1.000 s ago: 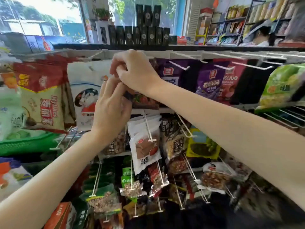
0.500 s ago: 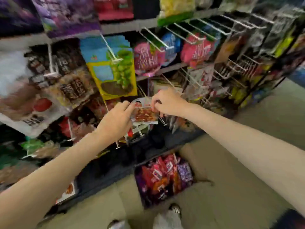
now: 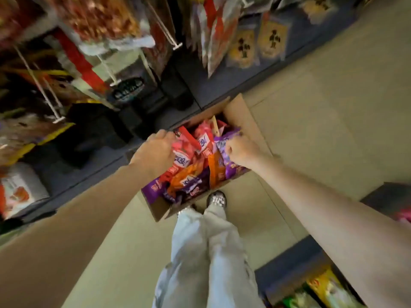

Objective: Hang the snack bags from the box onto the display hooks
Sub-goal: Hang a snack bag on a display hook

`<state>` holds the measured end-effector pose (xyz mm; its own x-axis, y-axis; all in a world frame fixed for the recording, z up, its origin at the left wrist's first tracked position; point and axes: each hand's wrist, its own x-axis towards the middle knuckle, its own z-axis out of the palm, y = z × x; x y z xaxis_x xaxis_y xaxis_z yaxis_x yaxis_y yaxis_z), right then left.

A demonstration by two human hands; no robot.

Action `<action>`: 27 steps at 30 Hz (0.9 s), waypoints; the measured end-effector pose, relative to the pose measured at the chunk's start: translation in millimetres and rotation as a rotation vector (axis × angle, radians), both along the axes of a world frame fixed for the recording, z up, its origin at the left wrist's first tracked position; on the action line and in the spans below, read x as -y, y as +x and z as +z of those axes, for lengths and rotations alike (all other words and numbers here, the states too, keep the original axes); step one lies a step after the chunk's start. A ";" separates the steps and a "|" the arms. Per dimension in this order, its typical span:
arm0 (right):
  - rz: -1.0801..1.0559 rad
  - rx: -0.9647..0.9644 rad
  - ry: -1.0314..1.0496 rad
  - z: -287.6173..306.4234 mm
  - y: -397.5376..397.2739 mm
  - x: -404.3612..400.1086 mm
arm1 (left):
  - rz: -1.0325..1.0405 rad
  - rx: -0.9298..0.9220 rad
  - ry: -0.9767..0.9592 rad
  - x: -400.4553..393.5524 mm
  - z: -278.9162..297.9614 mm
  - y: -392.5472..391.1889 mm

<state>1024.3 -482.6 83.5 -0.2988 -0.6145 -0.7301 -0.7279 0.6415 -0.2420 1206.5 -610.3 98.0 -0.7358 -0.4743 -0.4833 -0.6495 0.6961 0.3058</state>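
An open cardboard box stands on the floor below me, filled with red, pink, orange and purple snack bags. My left hand reaches into its left side, fingers curled over a pink snack bag. At the right side my right hand is closed in a fist, pinching the top of a purple snack bag. White display hooks stick out of the rack at upper left, with blurred hanging bags on them.
My legs in pale trousers and one shoe stand right behind the box. The rack's dark base runs along the box's far side. Another low shelf with bags is at lower right. Beige floor lies to the right.
My view dropped from the upper hooks to the floor box. Both hands left the small bag on the rack and came down into the box, each now on a bag.
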 end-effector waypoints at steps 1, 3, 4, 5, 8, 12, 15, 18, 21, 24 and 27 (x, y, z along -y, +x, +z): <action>0.042 0.027 0.017 -27.7 7.9 -0.1 | 0.046 0.035 0.022 -1.7 -20.4 -0.1; 0.091 0.095 0.010 -81.0 26.3 4.2 | 0.090 0.092 0.027 -4.8 -58.9 1.8; 0.094 0.121 -0.009 -103.4 34.9 8.0 | 0.080 0.123 0.033 -6.7 -77.6 4.5; 0.107 0.136 -0.046 -124.1 43.9 13.0 | 0.062 0.179 0.035 -8.3 -94.9 7.8; 0.277 0.185 -0.187 -161.5 71.8 29.5 | 0.166 0.347 0.053 -7.7 -146.4 29.7; 0.582 0.163 -0.245 -186.6 97.3 60.8 | 0.453 0.428 0.192 -6.5 -192.9 53.1; 0.682 0.132 -0.211 -202.7 105.8 80.7 | 0.639 0.319 0.230 -4.6 -204.1 58.1; 0.670 0.142 -0.143 -194.7 104.0 89.4 | 0.621 0.147 0.273 -12.3 -187.1 49.7; 0.607 0.159 -0.101 -162.3 94.8 94.1 | 0.664 -0.005 0.363 -15.1 -145.0 39.5; 0.383 0.276 -0.097 -94.1 71.5 98.0 | 0.958 -0.135 0.534 3.7 -92.5 34.0; 0.150 0.304 -0.165 6.2 36.0 112.5 | 1.019 -0.137 0.665 23.2 -3.2 32.6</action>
